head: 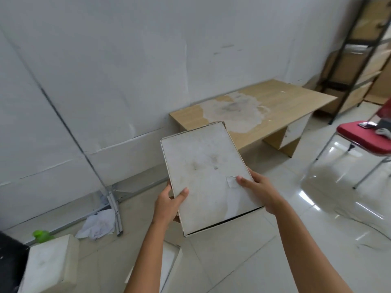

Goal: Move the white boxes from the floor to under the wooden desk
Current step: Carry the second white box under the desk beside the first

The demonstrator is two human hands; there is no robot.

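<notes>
A: The left hand (169,205) is gripping the near left edge of a flat, white rectangular cardboard box (208,172), thumb lying on the top face and the other fingers tucked out of sight underneath.

B: And the right hand (259,190)?

A: It is clasping the box's right edge near the closer corner, thumb pressing on top beside a small torn patch, fingers curling under. Both hands are closed on the box, holding it up in the air, clear of the glossy white tiled floor (296,240).

B: Where is the box sitting relative to the desk?

A: It is hanging in front of the low, light wooden desk (296,102), its far end overlapping the desk's front edge from this angle. The desk is standing against the white wall (105,70), with a big pale worn stain on its top.

B: Anything else lying on the floor?

A: Two more white boxes: one chunky white box (50,265) at the lower left, and another white box (169,265) partly hidden behind the left forearm. A crumpled white cloth (97,225) is lying near the wall, and a red padded metal-framed chair (364,140) is standing at the right.
</notes>
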